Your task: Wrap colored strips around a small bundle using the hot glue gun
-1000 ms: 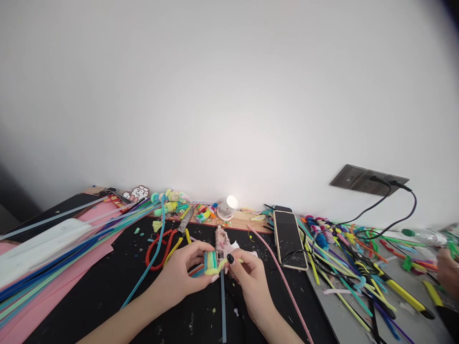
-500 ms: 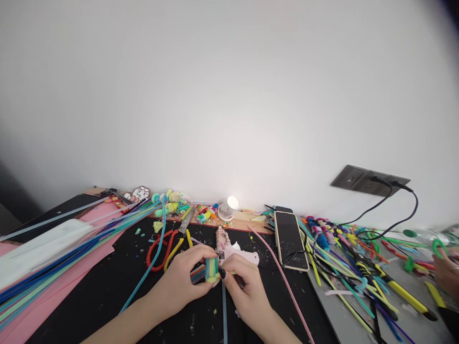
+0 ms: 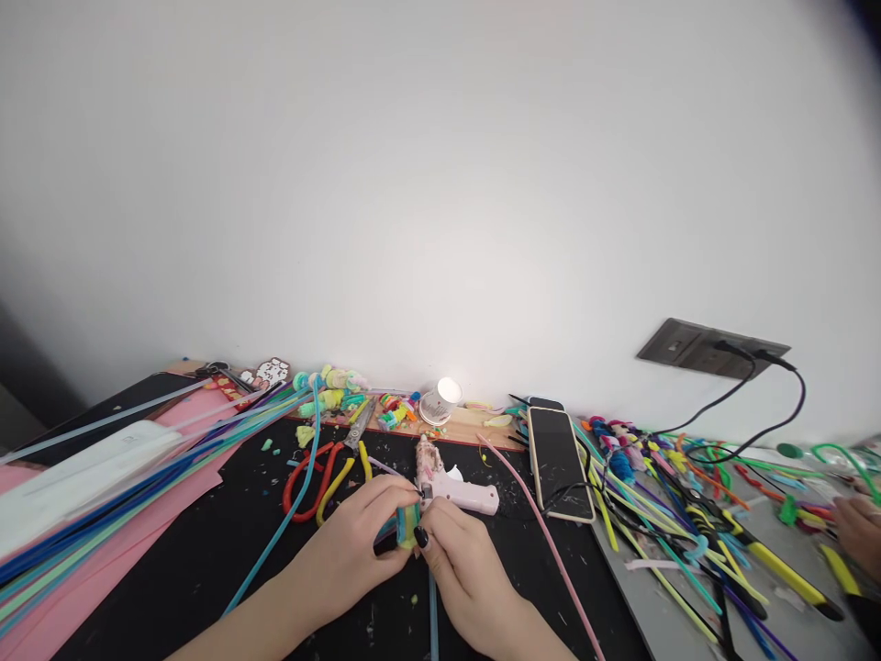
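Note:
A small striped piece in blue, green and yellow (image 3: 407, 526) is pinched between the fingers and thumb of my left hand (image 3: 358, 542), above the black table surface. My right hand (image 3: 464, 569) has its thumb and fingertips, one with a dark nail, closed at the right edge of the same piece. Just beyond the hands lies a pink glue gun (image 3: 468, 497), its handle to the right. A blue strip (image 3: 432, 615) runs down from under the hands. Scissors with red and yellow handles (image 3: 330, 464) lie to the left.
Long coloured stems (image 3: 138, 487) lie over pink sheets (image 3: 165, 528) at left. A paper cup (image 3: 441, 401) and small fuzzy pieces line the wall. A phone (image 3: 561, 464), a pink stem (image 3: 551, 542) and yellow-black pliers (image 3: 785, 574) are at right. Another person's hand (image 3: 857, 528) holds a green stem.
My right hand's fingers have drawn in closer over the striped piece, which has turned slightly. At far right, the other person's green stem has spread into a wider loop.

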`<state>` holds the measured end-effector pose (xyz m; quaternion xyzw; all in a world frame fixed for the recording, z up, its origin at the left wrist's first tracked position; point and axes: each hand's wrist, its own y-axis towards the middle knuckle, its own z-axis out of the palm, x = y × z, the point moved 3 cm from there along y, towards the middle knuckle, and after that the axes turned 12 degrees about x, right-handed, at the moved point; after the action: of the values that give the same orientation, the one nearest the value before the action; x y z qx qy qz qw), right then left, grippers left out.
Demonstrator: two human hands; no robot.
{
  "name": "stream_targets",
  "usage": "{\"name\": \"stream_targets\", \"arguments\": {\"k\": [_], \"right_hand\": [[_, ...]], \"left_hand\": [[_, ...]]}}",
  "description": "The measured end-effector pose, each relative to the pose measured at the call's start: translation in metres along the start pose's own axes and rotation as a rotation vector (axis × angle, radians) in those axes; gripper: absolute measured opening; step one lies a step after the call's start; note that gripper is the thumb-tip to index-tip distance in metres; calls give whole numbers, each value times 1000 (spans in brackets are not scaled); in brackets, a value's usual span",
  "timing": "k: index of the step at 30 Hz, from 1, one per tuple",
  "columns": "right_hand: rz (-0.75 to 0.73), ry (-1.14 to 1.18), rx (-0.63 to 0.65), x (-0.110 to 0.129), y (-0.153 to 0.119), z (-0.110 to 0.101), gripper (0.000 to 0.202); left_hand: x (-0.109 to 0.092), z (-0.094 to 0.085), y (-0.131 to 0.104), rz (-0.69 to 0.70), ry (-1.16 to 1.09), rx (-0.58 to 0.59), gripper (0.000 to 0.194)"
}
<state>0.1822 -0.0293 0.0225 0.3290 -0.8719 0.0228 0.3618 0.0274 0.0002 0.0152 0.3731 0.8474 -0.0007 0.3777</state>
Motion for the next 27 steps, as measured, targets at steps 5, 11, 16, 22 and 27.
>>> {"name": "stream_targets", "arguments": {"k": [5,11,16,22,27], "right_hand": [[15,-4,56,3,2,0,22],[32,-40,63,4,3,0,22],[42,-108,77,4,1,0,21],[66,-141,52,1,3,-2,19],[48,-80,-56,-2,3,-3,19]], "left_hand": [[-1,0,0,14,21,5,48],[-2,0,0,37,43,0,46],[-4,1,0,74,56,-43,45],[-3,2,-1,95,81,-57,42],[0,4,-2,86,86,-87,40]]}}
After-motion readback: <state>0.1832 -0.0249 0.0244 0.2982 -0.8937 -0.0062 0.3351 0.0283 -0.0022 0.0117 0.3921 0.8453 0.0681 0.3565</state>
